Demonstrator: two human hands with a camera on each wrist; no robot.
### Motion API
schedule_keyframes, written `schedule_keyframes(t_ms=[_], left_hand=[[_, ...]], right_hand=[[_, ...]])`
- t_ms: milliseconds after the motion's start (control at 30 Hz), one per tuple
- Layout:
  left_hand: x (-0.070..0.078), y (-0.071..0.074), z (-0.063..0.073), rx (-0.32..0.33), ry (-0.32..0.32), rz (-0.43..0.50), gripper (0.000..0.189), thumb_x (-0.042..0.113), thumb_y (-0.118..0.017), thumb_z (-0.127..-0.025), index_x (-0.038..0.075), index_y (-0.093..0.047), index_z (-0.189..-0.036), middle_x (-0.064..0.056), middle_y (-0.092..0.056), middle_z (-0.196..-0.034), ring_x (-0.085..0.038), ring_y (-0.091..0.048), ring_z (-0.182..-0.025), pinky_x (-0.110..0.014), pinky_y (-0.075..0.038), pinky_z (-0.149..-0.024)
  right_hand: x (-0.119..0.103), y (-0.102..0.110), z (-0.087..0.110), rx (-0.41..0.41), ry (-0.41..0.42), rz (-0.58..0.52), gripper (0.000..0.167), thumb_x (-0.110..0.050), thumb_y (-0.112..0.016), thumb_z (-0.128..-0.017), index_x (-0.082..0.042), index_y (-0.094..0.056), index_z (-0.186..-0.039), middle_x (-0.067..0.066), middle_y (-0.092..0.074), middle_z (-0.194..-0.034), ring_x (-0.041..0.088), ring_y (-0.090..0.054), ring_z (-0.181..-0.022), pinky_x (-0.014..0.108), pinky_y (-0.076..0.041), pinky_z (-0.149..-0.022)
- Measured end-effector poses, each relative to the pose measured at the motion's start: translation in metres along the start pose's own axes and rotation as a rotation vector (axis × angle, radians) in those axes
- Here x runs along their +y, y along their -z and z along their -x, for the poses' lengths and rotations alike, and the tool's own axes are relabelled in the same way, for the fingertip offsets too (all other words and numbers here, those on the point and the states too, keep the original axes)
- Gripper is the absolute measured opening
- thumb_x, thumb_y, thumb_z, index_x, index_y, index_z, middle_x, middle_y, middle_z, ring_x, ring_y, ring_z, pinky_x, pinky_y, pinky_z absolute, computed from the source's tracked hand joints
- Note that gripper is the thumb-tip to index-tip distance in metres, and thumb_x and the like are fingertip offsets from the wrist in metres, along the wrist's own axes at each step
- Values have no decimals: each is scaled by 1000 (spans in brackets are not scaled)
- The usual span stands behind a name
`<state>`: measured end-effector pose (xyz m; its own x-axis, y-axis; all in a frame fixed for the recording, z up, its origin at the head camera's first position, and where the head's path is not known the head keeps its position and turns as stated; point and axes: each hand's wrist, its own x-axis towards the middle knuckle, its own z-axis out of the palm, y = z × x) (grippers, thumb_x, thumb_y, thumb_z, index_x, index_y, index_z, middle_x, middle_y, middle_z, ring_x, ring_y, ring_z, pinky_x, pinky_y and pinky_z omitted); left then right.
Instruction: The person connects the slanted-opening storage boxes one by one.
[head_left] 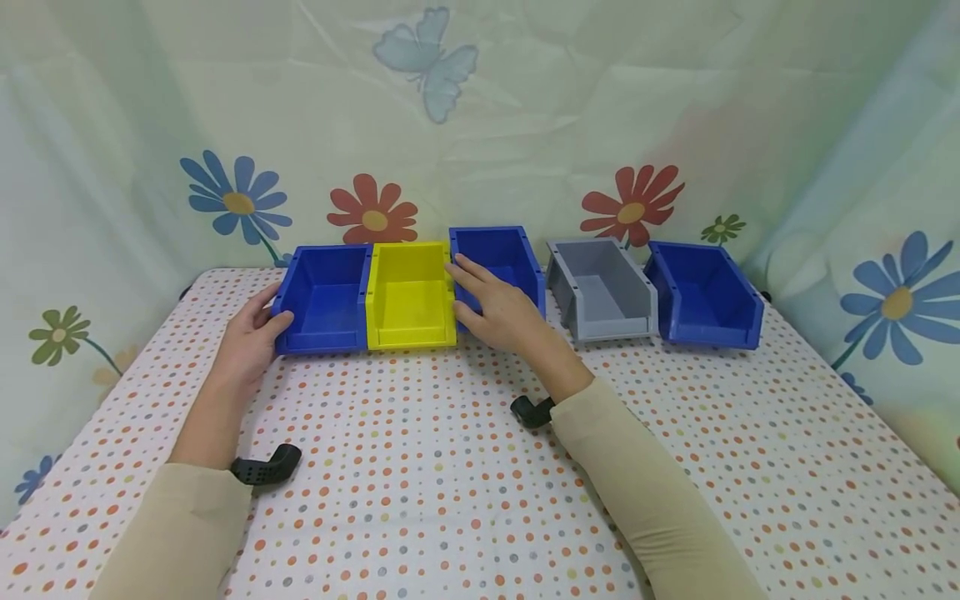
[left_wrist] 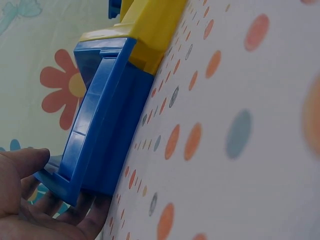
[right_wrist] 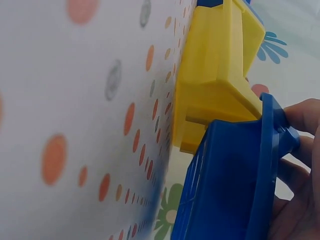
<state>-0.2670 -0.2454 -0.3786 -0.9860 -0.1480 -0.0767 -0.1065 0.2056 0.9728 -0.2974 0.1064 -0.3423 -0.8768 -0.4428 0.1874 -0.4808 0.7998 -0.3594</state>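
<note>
Five-bin row, at its left end a blue storage bin [head_left: 327,300]; my left hand [head_left: 253,333] grips its left wall, thumb over the rim and fingers at the outer side and underside [left_wrist: 75,215]. Against its right side stands a yellow storage bin [head_left: 412,312]. Just right of that, my right hand [head_left: 498,308] holds the middle blue storage bin [head_left: 501,250] by its left wall. In the right wrist view this bin [right_wrist: 232,175] appears raised off the cloth and touching or nearly touching the yellow bin. The hand covers part of its front.
Farther right stand a grey storage bin [head_left: 603,292] and another blue storage bin [head_left: 705,296]. A dotted cloth [head_left: 420,492] covers the table. Behind it hangs a floral curtain [head_left: 510,125]. Black wrist mounts [head_left: 272,467] show on both forearms.
</note>
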Motion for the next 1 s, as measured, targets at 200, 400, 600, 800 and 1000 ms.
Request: schedule_keyframes(t_ms=[200, 400, 600, 800, 1000], left_hand=[[0, 0, 0, -4, 3, 8, 61, 26, -44, -112, 32, -18, -167, -11, -20, -173, -33, -26, -158, -52, -27, -127], [0, 0, -1, -3, 10, 3, 61, 27, -44, -112, 32, -18, -167, -11, -20, -173, -33, -26, -158, -52, -27, -127], [2, 0, -1, -13, -6, 1, 61, 26, -44, -112, 32, -19, -167, -12, -21, -173, -34, -27, -158, -51, -27, -128], [4, 1, 0, -19, -10, 3, 61, 26, -44, -112, 30, -18, -167, -13, -21, -173, -35, -27, -157, -52, -27, -127], [3, 2, 1, -23, -2, -12, 62, 27, -44, -112, 29, -17, -167, -14, -21, -172, -36, -28, -157, -53, -28, -127]], right_hand=[[1, -2, 0, -5, -2, -4, 61, -37, -49, -108, -28, -28, -165, -8, -18, -174, 36, -55, -138, 53, -47, -114], [4, -5, 0, -17, 0, -9, 61, -38, -49, -109, -28, -27, -165, -8, -17, -174, 34, -49, -145, 53, -43, -118], [6, -5, 1, -20, -12, -4, 62, -39, -49, -109, -30, -26, -165, -10, -16, -174, 33, -43, -150, 54, -39, -121], [8, -8, 1, -49, -5, -10, 63, -39, -49, -109, -28, -25, -166, -9, -14, -175, 34, -41, -151, 53, -37, -123], [9, -11, 1, -82, -7, -7, 64, -40, -49, -109, -27, -22, -166, -9, -12, -175, 32, -37, -153, 52, -35, -124]])
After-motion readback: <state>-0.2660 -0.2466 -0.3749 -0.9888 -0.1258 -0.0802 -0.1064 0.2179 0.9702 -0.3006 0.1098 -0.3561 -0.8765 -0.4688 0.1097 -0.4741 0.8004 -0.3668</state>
